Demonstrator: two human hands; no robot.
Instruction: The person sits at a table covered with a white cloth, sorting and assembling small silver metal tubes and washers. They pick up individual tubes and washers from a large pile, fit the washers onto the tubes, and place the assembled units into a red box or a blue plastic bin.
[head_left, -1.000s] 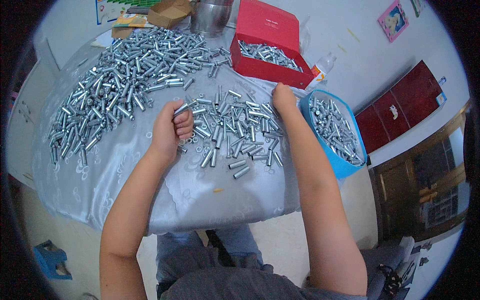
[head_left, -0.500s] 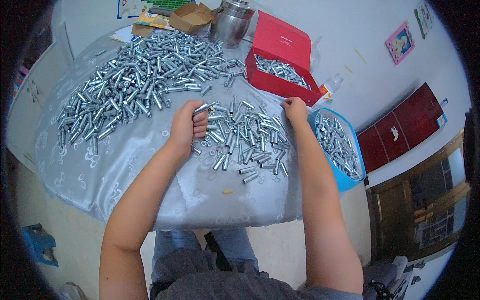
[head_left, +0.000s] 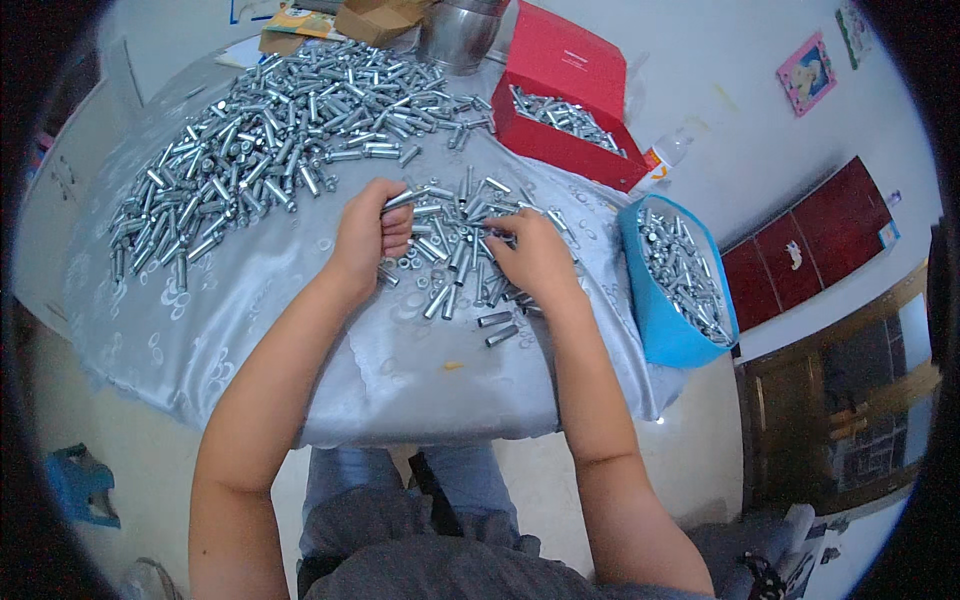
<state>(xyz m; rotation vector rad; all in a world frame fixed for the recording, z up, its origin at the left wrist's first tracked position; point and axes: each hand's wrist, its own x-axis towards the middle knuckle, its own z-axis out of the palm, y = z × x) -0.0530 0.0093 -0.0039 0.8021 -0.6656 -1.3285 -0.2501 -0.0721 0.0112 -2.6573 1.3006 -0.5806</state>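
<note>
My left hand (head_left: 365,240) is closed in a fist around a silver expansion bolt (head_left: 402,199), whose end sticks out past the thumb to the right. To its right, a smaller spread of loose metal sleeves (head_left: 462,262), with nuts and washers (head_left: 412,262) among them, lies on the grey tablecloth. Over that spread's right side my right hand (head_left: 535,255) is bent down, thumb and fingers drawn together at the metal pieces. What sits between those fingertips is too small to make out. A big heap of expansion bolts (head_left: 290,140) covers the table's far left.
An open red box (head_left: 575,165) holding bolts stands at the far right. Nearer on that side is a blue bin (head_left: 665,330) full of metal parts, with a plastic bottle (head_left: 668,155) behind it. A steel canister (head_left: 455,40) and a cardboard box (head_left: 378,22) stand at the back.
My right hand has moved left from the table's right edge, near the red box, onto the loose sleeves. My left hand still grips the bolt. The view has shifted slightly.
</note>
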